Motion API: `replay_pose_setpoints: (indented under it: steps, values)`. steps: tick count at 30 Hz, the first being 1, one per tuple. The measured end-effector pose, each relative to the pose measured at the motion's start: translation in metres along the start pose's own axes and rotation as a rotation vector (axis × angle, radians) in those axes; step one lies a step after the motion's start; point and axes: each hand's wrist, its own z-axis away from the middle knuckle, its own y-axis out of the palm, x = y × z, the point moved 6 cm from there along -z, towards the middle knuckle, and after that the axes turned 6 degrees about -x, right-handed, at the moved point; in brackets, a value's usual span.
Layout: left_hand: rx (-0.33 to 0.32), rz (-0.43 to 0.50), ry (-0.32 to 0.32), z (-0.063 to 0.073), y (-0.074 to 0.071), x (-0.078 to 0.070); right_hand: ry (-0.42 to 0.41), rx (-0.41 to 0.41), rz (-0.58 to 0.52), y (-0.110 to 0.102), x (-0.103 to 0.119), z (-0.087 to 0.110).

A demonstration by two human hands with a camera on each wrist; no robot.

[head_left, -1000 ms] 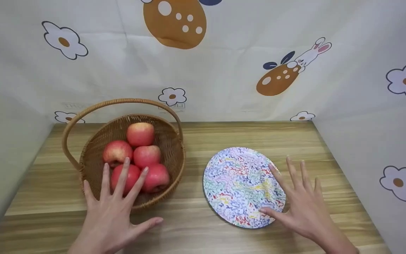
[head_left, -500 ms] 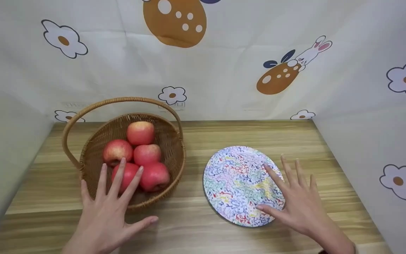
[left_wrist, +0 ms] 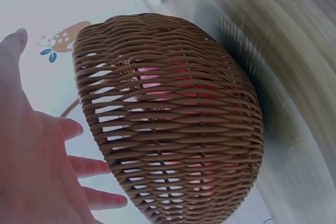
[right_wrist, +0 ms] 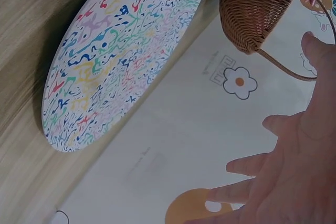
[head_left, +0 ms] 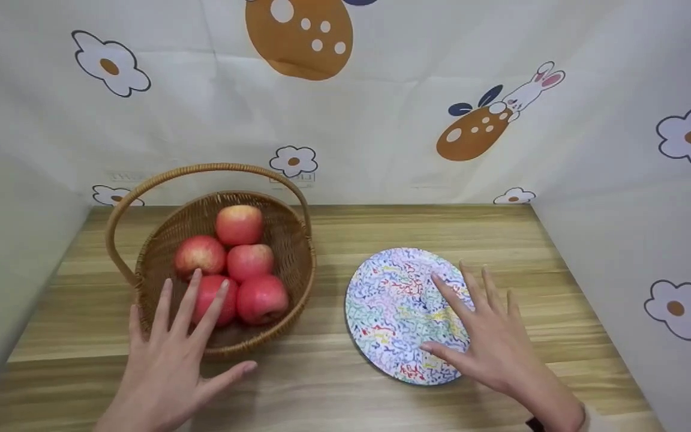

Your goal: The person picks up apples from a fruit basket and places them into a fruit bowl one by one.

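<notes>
A brown wicker basket (head_left: 297,312) with an arched handle stands on the left of the table, holding several red apples (head_left: 249,262). My left hand (head_left: 168,366) is over its near rim with fingers spread, holding nothing. The left wrist view shows the woven side of the basket (left_wrist: 178,114) just beyond the fingers, with red showing through the gaps. To the right lies a round, flat disc (head_left: 399,324) covered in multicoloured squiggles. My right hand (head_left: 492,342), fingers spread, hovers over its right edge. In the right wrist view, a gap shows between that hand (right_wrist: 283,171) and the disc (right_wrist: 126,51).
The wood-grain table (head_left: 321,384) is enclosed at the back and sides by a pale sheet (head_left: 381,132) printed with flowers and brown shapes. The basket's handle (head_left: 219,168) rises above the apples near the back wall.
My left hand has drifted slightly left and toward me, uncovering more of the front apples. My right hand has moved left, farther over the disc. The basket, apples and disc stay in place.
</notes>
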Motion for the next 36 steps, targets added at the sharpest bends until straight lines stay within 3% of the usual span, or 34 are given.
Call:
replay_pose_setpoints:
  steps: [5,16,36]
  values:
    - [-0.007,-0.004,-0.015,0.003,0.000,0.006,-0.010,0.006,-0.013,0.002,0.008,-0.005]
    - [-0.102,0.044,-0.039,0.013,-0.003,0.021,-0.050,-0.017,-0.041,0.004,0.021,-0.015]
    - [-0.075,0.030,-0.175,0.033,0.000,0.047,-0.047,0.037,-0.057,0.017,0.035,-0.029]
